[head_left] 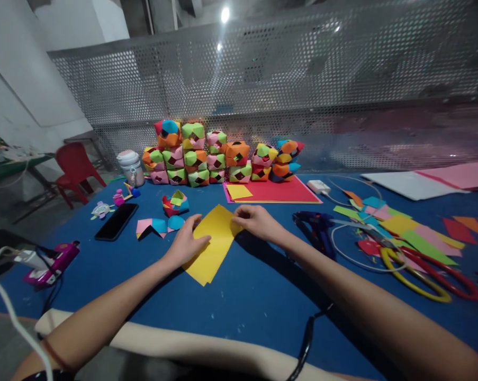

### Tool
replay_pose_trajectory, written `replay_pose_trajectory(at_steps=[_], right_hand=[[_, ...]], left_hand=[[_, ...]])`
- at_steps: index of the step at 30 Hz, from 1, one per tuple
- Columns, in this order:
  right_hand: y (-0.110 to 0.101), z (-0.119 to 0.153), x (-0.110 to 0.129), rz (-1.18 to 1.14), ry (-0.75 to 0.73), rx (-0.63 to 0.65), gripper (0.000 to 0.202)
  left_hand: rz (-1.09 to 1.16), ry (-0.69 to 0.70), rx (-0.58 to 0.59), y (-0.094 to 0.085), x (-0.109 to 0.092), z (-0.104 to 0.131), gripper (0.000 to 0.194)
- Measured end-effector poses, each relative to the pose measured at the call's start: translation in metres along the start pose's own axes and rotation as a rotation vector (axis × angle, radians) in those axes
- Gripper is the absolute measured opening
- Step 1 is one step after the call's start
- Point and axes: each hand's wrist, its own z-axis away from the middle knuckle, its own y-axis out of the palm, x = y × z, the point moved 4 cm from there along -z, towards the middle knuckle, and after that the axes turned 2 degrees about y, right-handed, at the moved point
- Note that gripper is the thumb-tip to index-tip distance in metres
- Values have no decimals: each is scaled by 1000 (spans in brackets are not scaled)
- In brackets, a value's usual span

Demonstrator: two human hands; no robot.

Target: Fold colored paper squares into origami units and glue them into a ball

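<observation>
A sheet of yellow paper (pixel 214 241) with a crease lies on the blue table in front of me. My left hand (pixel 187 244) rests along its left edge, thumb on the paper and fingers stretched apart from it. Pinched at the sheet's right corner are the fingertips of my right hand (pixel 258 219). Just beyond my left hand are a folded pink and blue paper piece (pixel 153 227) and a partly assembled paper unit (pixel 176 202) in red, green and blue.
Several folded paper cubes (pixel 195 159) stand stacked at the back beside red sheets (pixel 278 191). To the right lie a glue gun (pixel 316 227), paper strips (pixel 417 233), scissors (pixel 425 272) and a white cable. A phone (pixel 117 221), bottle (pixel 131 168) and purple power strip (pixel 52 264) are left.
</observation>
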Motion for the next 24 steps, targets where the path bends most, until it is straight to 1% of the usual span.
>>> replay_pose_trajectory(at_steps=[2,4,6,7,10,13,16,18,20,22,24], right_hand=[[-5,1,9,-60,-46,10,28],[-9,-1,12,-85,-66,5,40],[-8,-8,8,-61,-55,-9,46],[-6,-12,5,-29,-42,-14,45],[9,-23,-6,109,0,-10,31],[29,-30,-13,242,34,2,24],[43,-35,-16,326,19,30,26],[48,-37,-16,358,-20,54,28],[51,-38,-14,386,-89,76,32],[53,-38,-12,408,-182,98,41],[58,-35,-9,417,-291,124,42]], left_hand=[[151,-54,15,-2,-1,-2,39],[296,-131,31,-5,-3,-4,24],[403,-172,-29,-13,-5,-5,18],[448,-177,-79,-19,-5,-5,17],[570,-199,-203,-33,-3,-5,16],[643,-238,-248,-41,6,-5,16],[664,-288,-252,-43,16,-5,16],[679,-326,-241,-42,20,-4,16],[697,-354,-219,-40,22,-2,16],[724,-379,-183,-36,22,0,16],[754,-407,-143,-30,19,3,16]])
